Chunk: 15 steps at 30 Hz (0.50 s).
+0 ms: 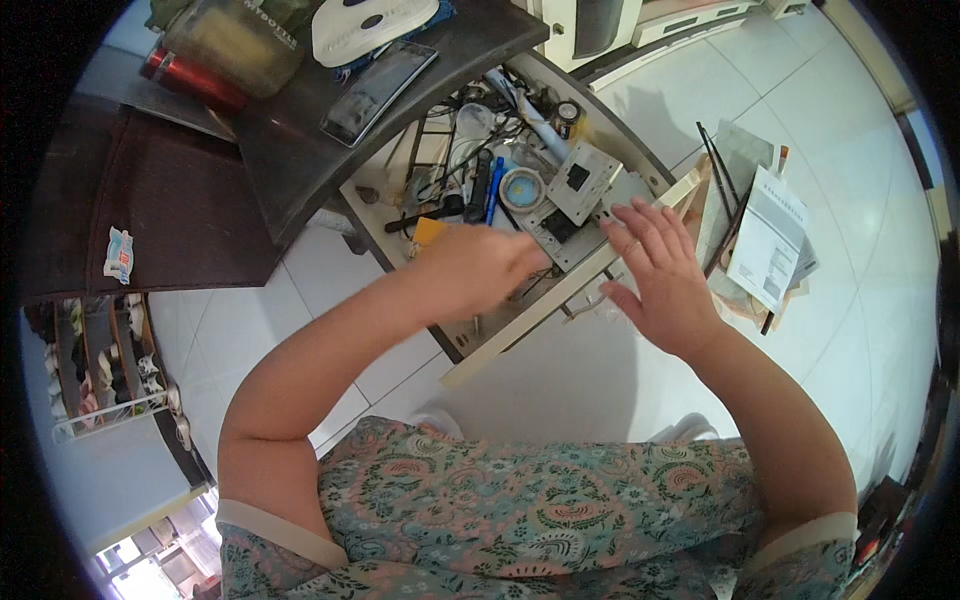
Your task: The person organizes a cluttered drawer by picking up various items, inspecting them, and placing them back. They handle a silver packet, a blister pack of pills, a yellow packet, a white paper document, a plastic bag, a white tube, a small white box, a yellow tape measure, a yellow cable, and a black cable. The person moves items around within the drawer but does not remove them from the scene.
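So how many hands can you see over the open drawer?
2. The left hand is blurred, reaching into the cluttered drawer. The right hand is spread open above the drawer's front edge. No other hands show.

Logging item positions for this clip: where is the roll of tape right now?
In the head view the roll of tape lies in the open drawer, just beyond the left hand, between a blue pen and a grey switch plate.
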Tool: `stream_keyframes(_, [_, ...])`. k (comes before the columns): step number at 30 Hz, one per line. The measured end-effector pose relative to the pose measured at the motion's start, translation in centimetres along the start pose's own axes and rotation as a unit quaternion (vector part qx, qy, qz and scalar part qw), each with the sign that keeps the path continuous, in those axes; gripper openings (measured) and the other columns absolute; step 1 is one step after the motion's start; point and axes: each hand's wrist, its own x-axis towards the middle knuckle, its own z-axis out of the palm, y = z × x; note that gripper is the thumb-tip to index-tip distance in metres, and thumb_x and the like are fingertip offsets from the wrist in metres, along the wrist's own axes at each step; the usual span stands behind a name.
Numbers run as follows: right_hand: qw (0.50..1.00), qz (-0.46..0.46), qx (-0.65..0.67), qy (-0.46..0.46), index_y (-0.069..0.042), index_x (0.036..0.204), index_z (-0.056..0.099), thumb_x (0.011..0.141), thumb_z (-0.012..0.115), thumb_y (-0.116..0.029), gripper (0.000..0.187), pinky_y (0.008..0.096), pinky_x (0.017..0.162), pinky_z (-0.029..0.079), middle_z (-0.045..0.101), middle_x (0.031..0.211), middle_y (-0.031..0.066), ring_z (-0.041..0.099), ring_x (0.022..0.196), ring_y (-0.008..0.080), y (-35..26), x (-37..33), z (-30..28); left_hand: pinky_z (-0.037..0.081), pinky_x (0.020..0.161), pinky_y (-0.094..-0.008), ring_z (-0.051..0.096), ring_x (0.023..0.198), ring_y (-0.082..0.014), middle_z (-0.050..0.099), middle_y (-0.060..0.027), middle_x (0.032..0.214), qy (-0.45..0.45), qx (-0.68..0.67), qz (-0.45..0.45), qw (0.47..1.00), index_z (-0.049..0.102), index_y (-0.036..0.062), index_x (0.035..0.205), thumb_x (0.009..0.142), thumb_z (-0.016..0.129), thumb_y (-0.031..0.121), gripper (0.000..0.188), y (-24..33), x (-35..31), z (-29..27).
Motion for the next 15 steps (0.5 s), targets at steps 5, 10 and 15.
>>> stream_keyframes(5, [0.995, -0.098, 0.000, 0.022, -0.009, 0.113, 0.054, 0.077, 0.068, -0.026, 0.041, 0.0439, 0.109, 0.030, 0.054, 0.114, 0.0073, 0.047, 0.116, 0.0252, 2.3, 1.0, 0.3, 0.047, 0.080, -0.0436, 0.058, 0.096, -0.0336, 0.060, -0.0122, 0.103, 0.147, 0.076, 0.045, 0.985, 0.058, 0.0099, 0.106, 0.091, 0.046, 0.014, 0.020, -2.5, 4.7, -0.8])
stream_keyframes(10, [0.990, -0.089, 0.059, 0.087, -0.009, 0.105, 0.055, 0.072, 0.072, -0.014, 0.037, 0.0448, 0.106, 0.033, 0.054, 0.105, 0.0074, 0.051, 0.107, 0.0249, 2.2, 0.7, 1.2, 0.048, 0.081, -0.0422, 0.058, 0.102, -0.0308, 0.057, -0.0094, 0.115, 0.177, 0.159, 0.092, 0.967, 0.054, 0.0087, 0.114, 0.084, 0.048, 0.005, 0.031, -2.2, 9.5, -0.6])
stream_keyframes(15, [0.988, -0.095, 0.077, 0.097, -0.009, 0.105, 0.054, 0.075, 0.069, -0.017, 0.035, 0.0440, 0.106, 0.032, 0.053, 0.106, 0.0068, 0.049, 0.109, 0.0250, 2.6, 0.7, 1.8, 0.050, 0.075, -0.0425, 0.062, 0.095, -0.0302, 0.057, -0.0083, 0.111, 0.131, 0.237, 0.045, 0.961, 0.054, 0.0086, 0.113, 0.079, 0.049, 0.001, 0.034, -1.7, 13.6, -0.3])
